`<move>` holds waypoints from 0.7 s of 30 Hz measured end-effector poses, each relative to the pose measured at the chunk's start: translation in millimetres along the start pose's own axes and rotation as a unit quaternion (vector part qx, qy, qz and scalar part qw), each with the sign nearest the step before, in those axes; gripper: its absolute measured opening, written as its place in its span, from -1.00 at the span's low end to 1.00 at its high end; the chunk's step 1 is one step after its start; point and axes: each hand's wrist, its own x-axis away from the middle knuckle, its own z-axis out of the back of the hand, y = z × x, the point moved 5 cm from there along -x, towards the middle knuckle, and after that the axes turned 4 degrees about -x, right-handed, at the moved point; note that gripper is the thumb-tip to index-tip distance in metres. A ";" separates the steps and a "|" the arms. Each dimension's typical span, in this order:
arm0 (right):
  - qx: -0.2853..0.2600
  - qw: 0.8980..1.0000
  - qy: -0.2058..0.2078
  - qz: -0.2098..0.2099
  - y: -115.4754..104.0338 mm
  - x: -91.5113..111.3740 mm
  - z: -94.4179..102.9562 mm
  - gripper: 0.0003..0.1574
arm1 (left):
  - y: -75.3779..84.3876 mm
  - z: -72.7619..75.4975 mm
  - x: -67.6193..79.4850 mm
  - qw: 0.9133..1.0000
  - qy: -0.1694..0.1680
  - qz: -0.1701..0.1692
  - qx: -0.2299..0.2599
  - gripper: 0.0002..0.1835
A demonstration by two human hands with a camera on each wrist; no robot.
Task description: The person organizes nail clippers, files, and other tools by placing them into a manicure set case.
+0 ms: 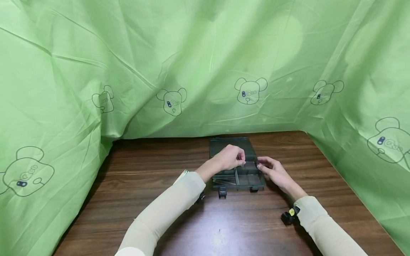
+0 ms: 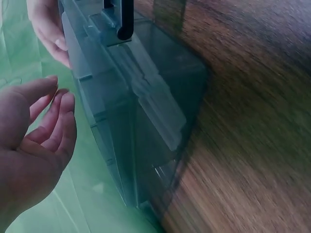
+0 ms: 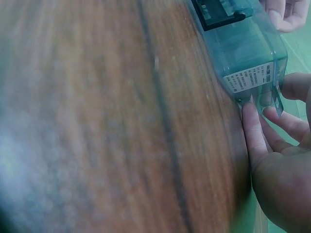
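Smoky clear plastic is giving this box (image 1: 248,169) a light, stiff, slick and probably brittle feel, so I am favouring its walls (image 3: 240,46). Divided inside, with a white label (image 3: 249,77), it is lying open on the surface (image 1: 144,160). My right hand (image 1: 278,175) is gripping its side; my left hand (image 1: 231,157) is curling above, pinching something or nothing, I cannot tell.

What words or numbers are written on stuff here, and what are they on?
"Qoo", as best I can tell: on the cartoon faces printed on the green curtain. The letters are faint.
White label on the clear, dark box: it has tiny printing, too small and blurred to read.
I see no other readable writing.
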 end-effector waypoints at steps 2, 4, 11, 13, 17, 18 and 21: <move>-0.001 1.000 -0.001 -0.003 0.2 -0.2 0.0 -0.35 | -1.9 4.1 3.8 1.000 0.000 0.000 0.008 -0.88; -0.001 1.000 -0.002 -0.005 0.1 -0.2 -0.3 -0.34 | -5.1 9.6 8.5 1.000 -0.003 -0.001 0.018 -0.90; 0.007 1.000 0.007 -0.011 2.2 2.3 1.5 -0.36 | -28.9 31.1 29.7 1.000 -0.004 -0.009 0.029 -0.85; 0.008 1.000 0.007 -0.010 2.6 2.5 1.8 -0.36 | -38.4 37.9 38.6 1.000 0.000 -0.004 0.028 -0.82; 0.006 1.000 -0.002 -0.005 1.6 1.2 0.7 -0.34 | -58.3 49.9 62.1 0.999 0.018 0.014 0.029 -0.79; 0.005 1.000 -0.003 -0.005 1.4 1.0 0.7 -0.34 | -63.1 51.8 68.5 0.999 0.023 0.019 0.032 -0.78; 0.005 1.000 -0.004 -0.005 0.9 0.6 0.1 -0.34 | -77.0 55.9 88.1 0.998 0.036 0.033 0.043 -0.79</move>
